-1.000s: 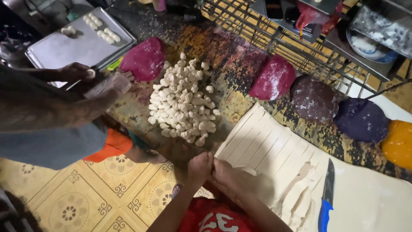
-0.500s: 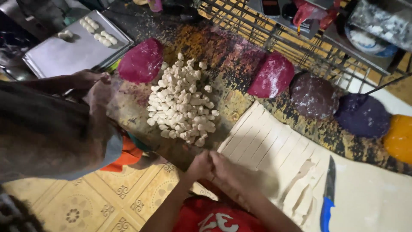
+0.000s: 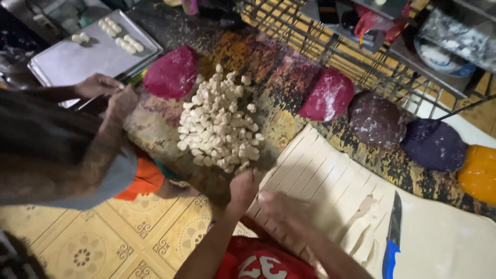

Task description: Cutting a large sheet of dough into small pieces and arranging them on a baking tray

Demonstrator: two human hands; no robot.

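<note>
My left hand [image 3: 244,189] is at the table's near edge, its fingers touching the front of a heap of small white dough pieces [image 3: 219,124]. My right hand [image 3: 281,206] lies just to its right on the corner of a pale dough sheet cut into strips [image 3: 323,175]. The two hands are nearly touching. Blur and dim light hide whether either hand holds a piece. A knife with a blue handle [image 3: 392,237] lies on the sheet to my right.
Another person on the left has both hands [image 3: 111,93] at the table's left edge beside a grey tray [image 3: 77,62] with a few shaped pieces. Magenta [image 3: 173,72], dark purple [image 3: 434,144] and orange [image 3: 480,173] dough lumps line the back, before a wire rack [image 3: 330,46].
My hands, pressed together before, have come slightly apart and moved up onto the table edge. The other person's hands have drawn closer together by the tray.
</note>
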